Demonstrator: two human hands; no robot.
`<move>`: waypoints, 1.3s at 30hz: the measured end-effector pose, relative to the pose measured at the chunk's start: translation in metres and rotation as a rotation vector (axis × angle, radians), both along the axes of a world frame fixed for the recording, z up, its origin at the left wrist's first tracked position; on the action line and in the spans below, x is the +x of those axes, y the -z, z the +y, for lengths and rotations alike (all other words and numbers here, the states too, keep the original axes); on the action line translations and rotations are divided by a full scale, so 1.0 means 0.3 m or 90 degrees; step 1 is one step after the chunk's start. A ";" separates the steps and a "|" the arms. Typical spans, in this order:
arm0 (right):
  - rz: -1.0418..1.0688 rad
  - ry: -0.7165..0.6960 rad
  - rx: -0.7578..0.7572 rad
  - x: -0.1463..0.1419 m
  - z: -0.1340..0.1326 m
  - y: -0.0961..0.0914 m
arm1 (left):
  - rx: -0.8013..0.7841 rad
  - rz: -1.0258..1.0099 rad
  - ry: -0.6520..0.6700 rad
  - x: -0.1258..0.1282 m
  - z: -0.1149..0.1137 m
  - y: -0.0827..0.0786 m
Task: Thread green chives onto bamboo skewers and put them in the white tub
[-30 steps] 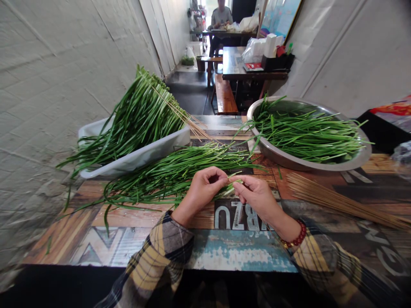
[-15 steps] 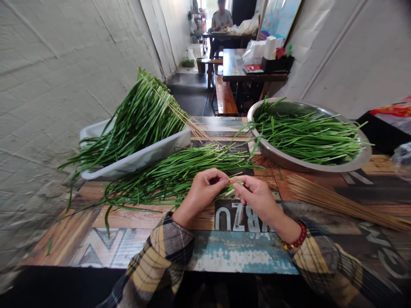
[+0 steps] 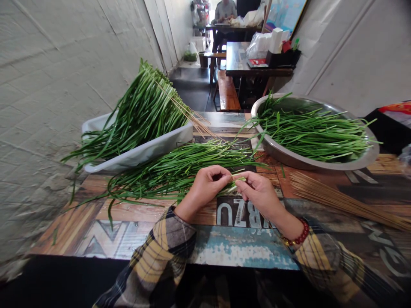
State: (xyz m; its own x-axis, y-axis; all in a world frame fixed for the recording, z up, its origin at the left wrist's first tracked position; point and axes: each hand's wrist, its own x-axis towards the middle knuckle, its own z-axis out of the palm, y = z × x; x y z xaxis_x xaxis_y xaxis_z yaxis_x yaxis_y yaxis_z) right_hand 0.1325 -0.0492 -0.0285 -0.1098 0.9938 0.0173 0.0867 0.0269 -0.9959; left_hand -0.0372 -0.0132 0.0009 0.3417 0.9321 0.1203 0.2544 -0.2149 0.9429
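Note:
My left hand (image 3: 208, 184) is closed in a pinch on a few garlic chives, close to their pale stalk ends (image 3: 240, 179). Facing it, my right hand (image 3: 258, 190) pinches the same ends with thumb and forefinger, the fingertips of both hands nearly meeting. Whether a thin skewer is also between them I cannot tell. Behind and left of the hands lies a loose pile of garlic chives (image 3: 173, 171) on the table. A white tray (image 3: 144, 154) at the left bears a thick stack of chives (image 3: 144, 107) with several bamboo skewers (image 3: 183, 109) through or across it.
At the right stands a metal basin (image 3: 289, 157) full of chives. A fan of bamboo skewers (image 3: 340, 199) lies in front of it on the patterned table (image 3: 244, 248). Farther back are a second table (image 3: 237, 57), a bench (image 3: 227, 92) and a seated person (image 3: 224, 10).
The camera view has tilted slightly, so everything sits a bit higher and the basin farther right. Both hands keep their pinch, with the right fingertips shifted slightly along the stalk ends.

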 end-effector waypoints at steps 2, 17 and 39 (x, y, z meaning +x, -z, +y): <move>-0.006 0.004 -0.001 -0.002 -0.001 -0.003 | 0.000 0.004 -0.002 0.000 -0.001 -0.002; -0.024 0.003 0.014 -0.001 -0.002 -0.007 | -0.019 -0.008 -0.001 0.001 -0.002 -0.006; -0.007 0.004 0.005 -0.004 0.000 -0.010 | 0.056 0.011 0.019 0.000 0.000 0.003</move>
